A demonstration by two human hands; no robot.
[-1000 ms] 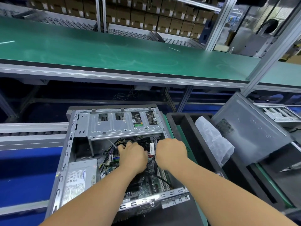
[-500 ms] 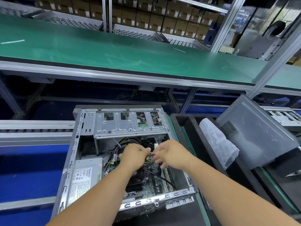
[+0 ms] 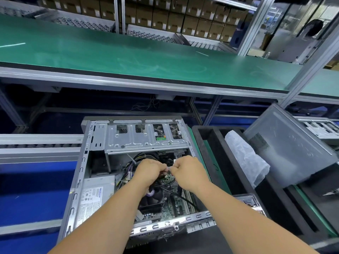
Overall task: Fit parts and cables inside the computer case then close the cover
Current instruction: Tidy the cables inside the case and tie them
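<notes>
my left hand [image 3: 149, 172] and right hand [image 3: 187, 172] have lifted off the motherboard [image 3: 169, 202] and drawn together at the computer case's [image 3: 80, 173] centre, fingers curled, pinching a small pale cable end [image 3: 168, 169] between them. cabling isn't finished; the cover [image 3: 291, 149] leans at three o'clock.

The computer case [image 3: 86, 173] is a grey steel tower lying on its side, open side up, cover off. Silver drive cage [image 3: 145, 139] sits across the far end, power supply [image 3: 95, 194] with its white label is down in the near-left corner. The green motherboard [image 3: 170, 204] fills the floor with a black fan on it, and a messy bundle of cables [image 3: 133, 163] runs under the cage. The grey vented cover [image 3: 291, 149] leans tilted off to the right, well apart from the case.
</notes>
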